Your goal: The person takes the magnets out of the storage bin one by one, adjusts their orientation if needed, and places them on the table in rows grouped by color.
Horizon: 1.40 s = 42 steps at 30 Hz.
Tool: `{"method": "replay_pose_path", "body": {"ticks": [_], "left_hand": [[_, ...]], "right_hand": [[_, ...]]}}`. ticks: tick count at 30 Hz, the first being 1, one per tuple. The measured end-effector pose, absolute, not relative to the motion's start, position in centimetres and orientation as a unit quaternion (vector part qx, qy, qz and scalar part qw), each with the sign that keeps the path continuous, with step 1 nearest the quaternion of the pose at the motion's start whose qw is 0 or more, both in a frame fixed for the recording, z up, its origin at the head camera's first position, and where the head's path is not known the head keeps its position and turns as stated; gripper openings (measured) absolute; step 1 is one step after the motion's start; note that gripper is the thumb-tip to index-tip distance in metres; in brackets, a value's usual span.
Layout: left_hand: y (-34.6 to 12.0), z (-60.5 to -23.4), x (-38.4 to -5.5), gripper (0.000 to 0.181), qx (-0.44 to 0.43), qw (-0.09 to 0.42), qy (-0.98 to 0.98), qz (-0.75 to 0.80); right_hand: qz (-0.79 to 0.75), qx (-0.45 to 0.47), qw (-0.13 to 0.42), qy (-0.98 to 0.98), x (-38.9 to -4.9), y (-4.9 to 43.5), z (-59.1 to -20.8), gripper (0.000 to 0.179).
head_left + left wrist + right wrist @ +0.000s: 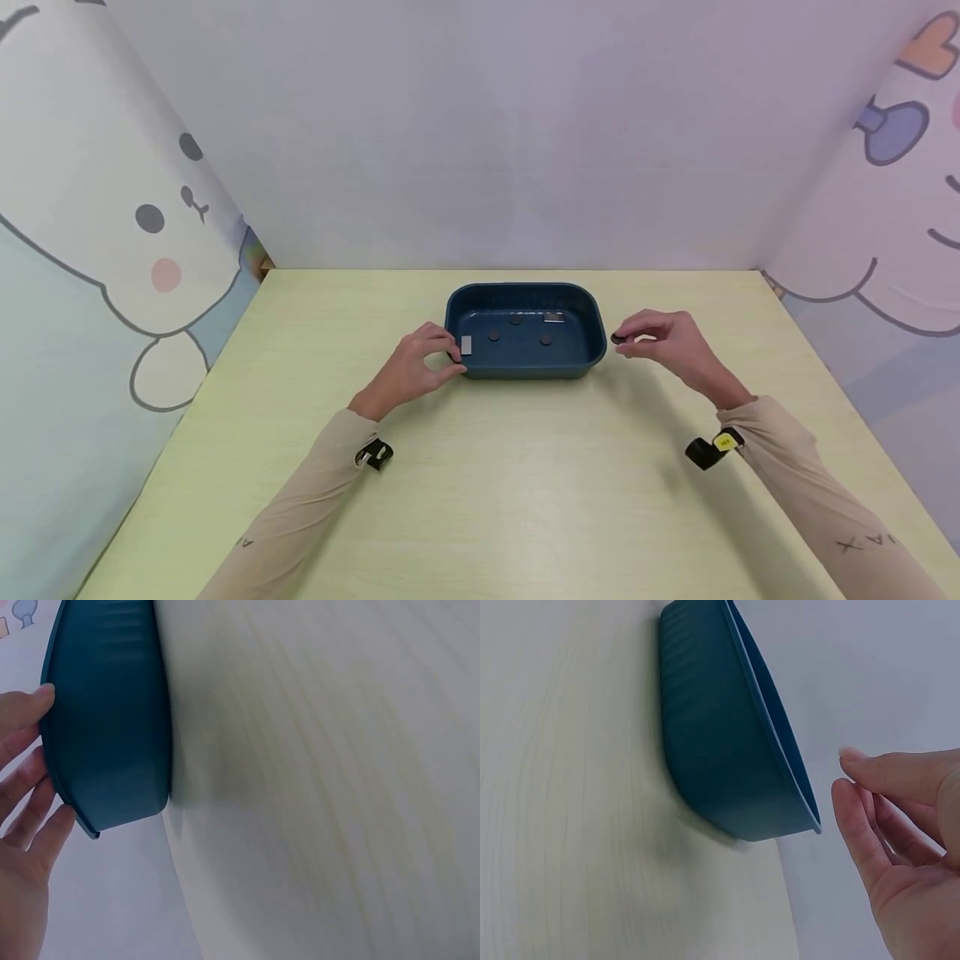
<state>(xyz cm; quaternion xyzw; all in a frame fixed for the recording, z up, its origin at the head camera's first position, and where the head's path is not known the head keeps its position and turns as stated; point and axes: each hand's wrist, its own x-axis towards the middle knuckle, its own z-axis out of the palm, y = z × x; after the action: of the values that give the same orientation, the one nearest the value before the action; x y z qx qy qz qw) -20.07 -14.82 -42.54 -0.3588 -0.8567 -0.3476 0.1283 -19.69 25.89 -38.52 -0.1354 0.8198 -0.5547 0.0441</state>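
The tub (532, 372) stands near the table's (517, 500) far edge, a disc (617, 339) pinched by the right hand (677, 343) beside its right edge, probably for fine control, while the left hand (408, 368) lies at its near-left corner, perhaps steadying it, its grip indeterminable.

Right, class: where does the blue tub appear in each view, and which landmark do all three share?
Head: the blue tub sits near the middle, slightly right of centre.
Left wrist: upper left, its outer wall showing.
Right wrist: upper middle, left of the right hand.
Shared landmark: the pale table under the tub.
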Motion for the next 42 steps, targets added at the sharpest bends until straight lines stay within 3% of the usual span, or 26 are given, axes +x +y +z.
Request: {"method": "replay_pose_path", "body": {"ticks": [42], "left_hand": [[-15.0, -42.6, -19.7, 0.008, -0.346, 0.119, -0.863, -0.347]], "right_hand": [[-0.497, -0.083, 0.014, 0.864, -22.6, 28.7, -43.6, 0.028]]}}
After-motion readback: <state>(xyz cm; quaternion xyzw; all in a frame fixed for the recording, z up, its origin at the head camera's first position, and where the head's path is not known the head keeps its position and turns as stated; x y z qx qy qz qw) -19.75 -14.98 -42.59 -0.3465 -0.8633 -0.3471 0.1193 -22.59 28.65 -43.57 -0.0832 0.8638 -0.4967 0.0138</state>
